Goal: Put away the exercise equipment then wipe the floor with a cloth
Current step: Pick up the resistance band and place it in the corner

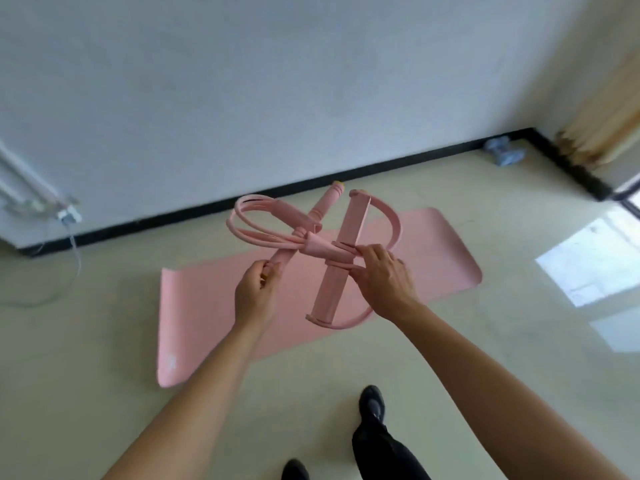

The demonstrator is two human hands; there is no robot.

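Note:
I hold a pink pedal resistance puller [322, 249] in the air above a pink exercise mat [207, 306] that lies flat on the floor. My left hand [256, 296] grips the near end of its ribbed handle bar. My right hand [382, 278] is closed on the middle of the flat foot bar, where the bunched elastic tubes meet. The tubes loop out to the left and right of the bars. No cloth is in view.
A light blue dumbbell [504, 153] lies in the far right corner by the black skirting. White pipes and a loose cable [71, 244] are at the left wall. A pale curtain [602, 126] hangs at right. My dark shoes [372, 405] stand on the glossy tile floor.

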